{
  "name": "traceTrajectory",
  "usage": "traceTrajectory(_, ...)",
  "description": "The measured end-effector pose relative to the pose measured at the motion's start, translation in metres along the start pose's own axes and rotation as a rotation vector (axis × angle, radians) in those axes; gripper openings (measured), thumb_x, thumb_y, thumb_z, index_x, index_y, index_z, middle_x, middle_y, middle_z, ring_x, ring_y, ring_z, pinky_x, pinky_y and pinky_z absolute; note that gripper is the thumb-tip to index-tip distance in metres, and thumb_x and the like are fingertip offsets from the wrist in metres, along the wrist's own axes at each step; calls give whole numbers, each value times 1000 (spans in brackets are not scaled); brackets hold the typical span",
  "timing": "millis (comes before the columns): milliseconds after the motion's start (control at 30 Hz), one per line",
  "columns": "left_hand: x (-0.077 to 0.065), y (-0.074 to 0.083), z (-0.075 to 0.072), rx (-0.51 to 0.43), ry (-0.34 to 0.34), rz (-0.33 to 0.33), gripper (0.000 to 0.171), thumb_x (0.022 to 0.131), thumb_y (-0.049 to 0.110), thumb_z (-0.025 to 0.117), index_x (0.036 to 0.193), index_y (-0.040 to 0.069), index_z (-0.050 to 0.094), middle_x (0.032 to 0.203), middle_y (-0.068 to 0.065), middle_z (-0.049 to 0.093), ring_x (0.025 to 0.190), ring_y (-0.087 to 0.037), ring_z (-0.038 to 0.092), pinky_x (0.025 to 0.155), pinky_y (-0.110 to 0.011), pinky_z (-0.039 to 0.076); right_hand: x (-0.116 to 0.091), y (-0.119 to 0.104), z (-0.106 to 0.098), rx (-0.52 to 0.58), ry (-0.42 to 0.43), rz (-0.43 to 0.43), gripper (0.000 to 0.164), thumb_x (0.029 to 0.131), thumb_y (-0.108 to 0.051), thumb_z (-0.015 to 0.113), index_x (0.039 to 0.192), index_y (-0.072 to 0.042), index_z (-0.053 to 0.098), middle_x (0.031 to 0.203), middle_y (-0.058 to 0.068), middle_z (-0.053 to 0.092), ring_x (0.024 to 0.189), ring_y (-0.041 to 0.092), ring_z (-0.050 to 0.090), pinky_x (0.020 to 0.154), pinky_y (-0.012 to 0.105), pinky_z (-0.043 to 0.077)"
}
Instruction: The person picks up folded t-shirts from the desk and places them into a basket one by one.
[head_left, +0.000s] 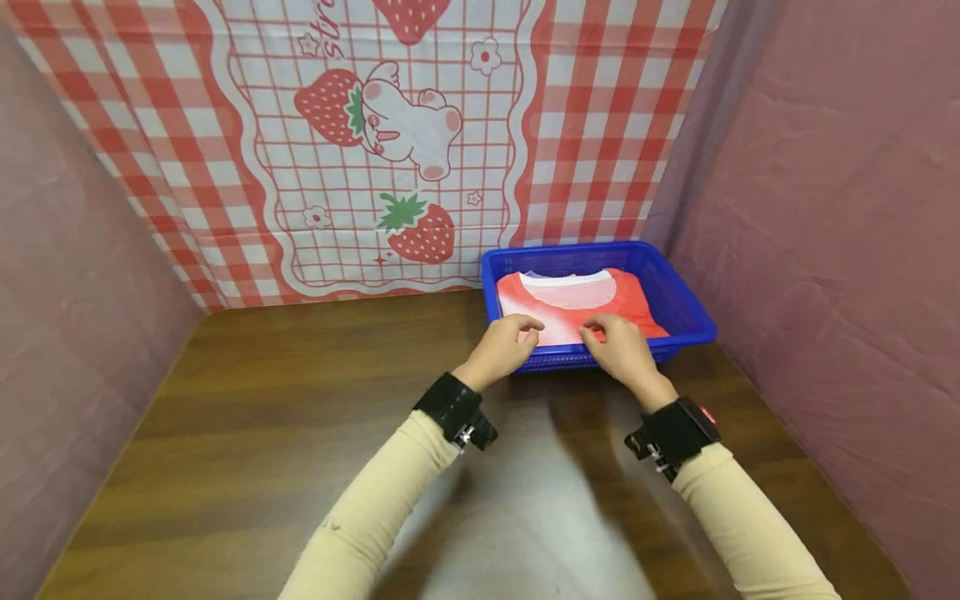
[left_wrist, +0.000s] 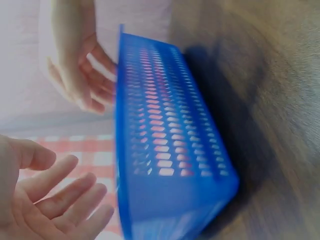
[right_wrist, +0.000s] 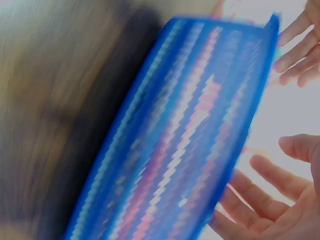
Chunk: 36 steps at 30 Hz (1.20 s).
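A folded red, pink and white shirt (head_left: 558,321) with a white neckband lies in a blue plastic basket (head_left: 686,321). My left hand (head_left: 501,343) hovers at the basket's near rim toward its left corner, its fingers loosely bent and holding nothing; the left wrist view shows these fingers (left_wrist: 75,200) apart from each other. To the right, my right hand (head_left: 621,346) is over the same rim, also with nothing in its grasp. Its fingers (right_wrist: 260,197) overlap the rim in the right wrist view. Perforated basket walls (left_wrist: 165,115) show reddish cloth through the holes.
The basket stands on a brown wooden table (head_left: 300,400), near its back right corner. Behind it hangs a red-and-white checked cloth (head_left: 592,125) with strawberry prints. Pink cloth (head_left: 832,250) bounds the right side, and similar cloth (head_left: 82,292) the left.
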<state>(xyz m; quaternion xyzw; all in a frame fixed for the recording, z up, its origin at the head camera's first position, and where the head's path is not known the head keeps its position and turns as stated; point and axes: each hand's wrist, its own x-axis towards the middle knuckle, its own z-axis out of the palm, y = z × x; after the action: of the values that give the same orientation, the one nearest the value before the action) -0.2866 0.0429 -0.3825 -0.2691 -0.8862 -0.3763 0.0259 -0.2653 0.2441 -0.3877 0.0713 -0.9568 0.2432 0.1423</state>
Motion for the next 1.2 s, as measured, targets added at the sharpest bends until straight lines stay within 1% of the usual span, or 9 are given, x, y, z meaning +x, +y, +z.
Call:
traceTrajectory(200,-61,-16,-22,-4,133,0,28,93,11,55,117,1,65,122,-15,66,118,-28,61,104,-41,47,-36,-34,9,43,59,-102,28,89,-16,65,108,4,67,105,22,70,104,38,63,92,50,49)
traceTrajectory(300,-96,-26,-30,59,198,-21,29,92,11,58,119,2,64,125,-16,65,121,-30,59,104,-42,46,-54,-47,17,38,82,-160,27,86,-15,70,106,2,68,103,19,70,101,36,63,90,48,50)
traceTrajectory(400,-129,-34,-36,127,242,-83,30,92,12,59,121,3,63,128,-15,63,123,-32,58,103,-44,47,-72,-55,26,12,113,-201,26,84,-15,72,104,0,68,100,16,69,98,33,62,87,46,51)
traceTrajectory(500,-156,-43,-42,216,261,-141,31,92,14,61,121,3,62,130,-16,61,123,-33,57,100,-46,49,-85,-59,33,-18,136,-239,25,82,-14,73,103,-1,68,99,14,68,95,31,62,82,44,53)
traceTrajectory(567,-168,-49,-46,293,279,-142,31,91,13,62,120,2,63,129,-17,62,121,-33,58,98,-46,50,-90,-59,37,-37,147,-261,25,81,-14,74,102,-1,68,99,14,68,95,30,61,80,43,53)
traceTrajectory(733,-182,-62,-52,513,318,-67,37,89,21,66,120,2,62,132,-18,60,124,-34,56,102,-48,47,-95,-58,48,-114,104,-266,47,81,-30,75,117,-3,64,126,20,62,116,37,58,95,51,50)
traceTrajectory(833,-186,-65,-52,581,253,-111,53,91,39,62,134,10,55,147,-16,47,138,-35,43,112,-56,35,-98,-55,52,-155,-1,-208,67,81,-48,71,134,-10,54,148,20,45,136,42,42,107,62,36)
traceTrajectory(967,-189,-65,-50,590,142,-222,71,88,58,56,148,23,38,160,-13,26,149,-36,22,114,-67,20,-102,-54,56,-175,-107,-130,76,81,-59,64,144,-20,45,159,15,29,146,43,25,111,71,21)
traceTrajectory(1200,-188,-62,-47,570,87,-280,77,88,63,53,151,25,31,163,-12,17,152,-35,14,116,-67,14,-104,-55,56,-160,-150,-96,77,83,-59,62,146,-20,42,160,16,25,148,42,22,112,71,19)
